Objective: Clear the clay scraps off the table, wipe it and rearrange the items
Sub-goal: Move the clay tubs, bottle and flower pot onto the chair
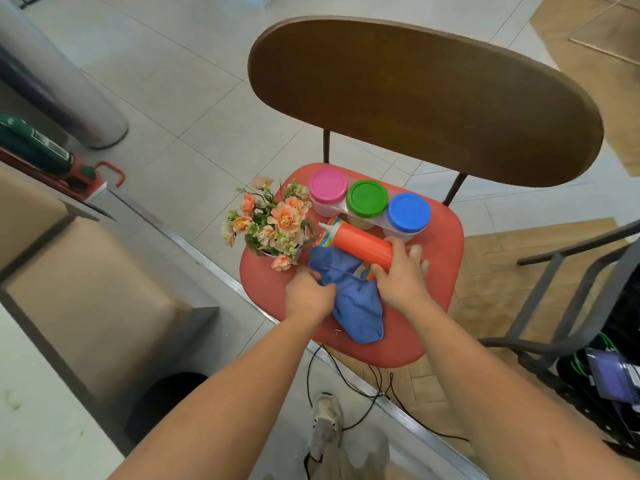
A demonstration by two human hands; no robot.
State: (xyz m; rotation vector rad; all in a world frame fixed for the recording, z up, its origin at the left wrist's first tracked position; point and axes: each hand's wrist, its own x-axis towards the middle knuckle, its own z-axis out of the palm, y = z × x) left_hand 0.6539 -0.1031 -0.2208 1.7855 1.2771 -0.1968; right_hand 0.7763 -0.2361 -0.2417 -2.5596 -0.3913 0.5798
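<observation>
Everything sits on the red chair seat (pixel 440 254), so take that as your ref. Your left hand (pixel 308 296) is at the seat's front-left part, fingers curled into the blue cloth (pixel 356 306) and bunching it; the fingertips are buried in the folds, so you can't see how much fabric they've got. The cloth lies crumpled across the seat's middle, one end reaching toward the front edge. Your right hand (pixel 401 275) is just right of centre, fingers wrapped over the wide end of the orange squeeze bottle (pixel 360 242), thumb on the near side; that end is covered by the hand. The bottle lies on its side, nozzle pointing to the seat's left, resting partly on the cloth and on a multicoloured packet (pixel 323 239) that's mostly hidden, print unreadable. Along the seat's back edge stand 3 clay tubs in a row, touching, w/ a clear sleeve round them: pink lid (pixel 328 188), green lid (pixel 367 198), blue lid (pixel 408 213). At the seat's left edge is a small pot of peach flowers (pixel 273 220), pot nearly lost under the blooms. A few pale specks sit near the seat's front edge, too small to ID. The brown backrest (pixel 415 98) hangs over the seat's back. A pale surface (pixel 34 393) left of the seat is cut off by the frame.
</observation>
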